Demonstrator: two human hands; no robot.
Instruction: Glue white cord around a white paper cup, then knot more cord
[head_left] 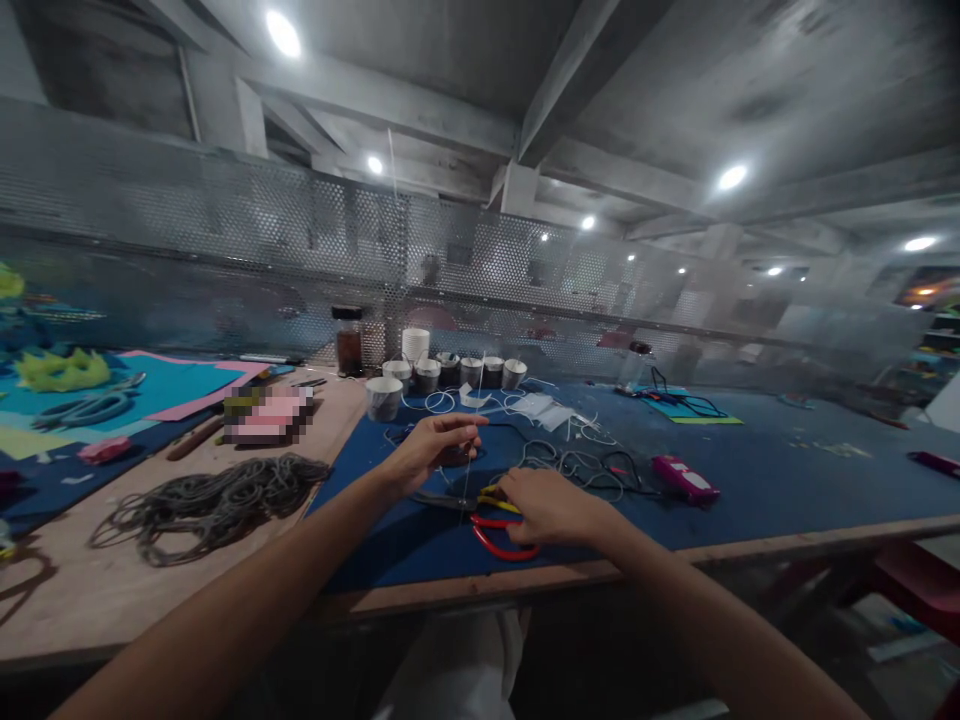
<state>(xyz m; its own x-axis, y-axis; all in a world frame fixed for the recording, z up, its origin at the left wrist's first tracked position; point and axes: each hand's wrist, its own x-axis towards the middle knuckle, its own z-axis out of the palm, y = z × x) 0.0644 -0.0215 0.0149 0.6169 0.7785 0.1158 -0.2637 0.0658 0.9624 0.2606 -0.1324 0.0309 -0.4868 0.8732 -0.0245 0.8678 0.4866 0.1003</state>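
Over the blue mat (405, 560), my left hand (431, 455) is closed in a pinch on a thin pale strand (468, 480) that runs roughly upright through the fingertips. It looks like thread or fine wire; I cannot tell which. My right hand (555, 505) is wrapped round the handles of a pair of scissors (501, 548), red and yellow at the grips. Their dark metal blades point left, under my left hand, close to the strand's lower end. A dark item near my left fingertips is mostly hidden.
A tangled grey cord (225, 500) lies on the wooden board at left, near blue-handled scissors (90, 408). Several small cups (384, 398) and a dark-lidded jar (348, 342) stand at the back. Loose cords (585, 465) and a magenta box (685, 480) lie right.
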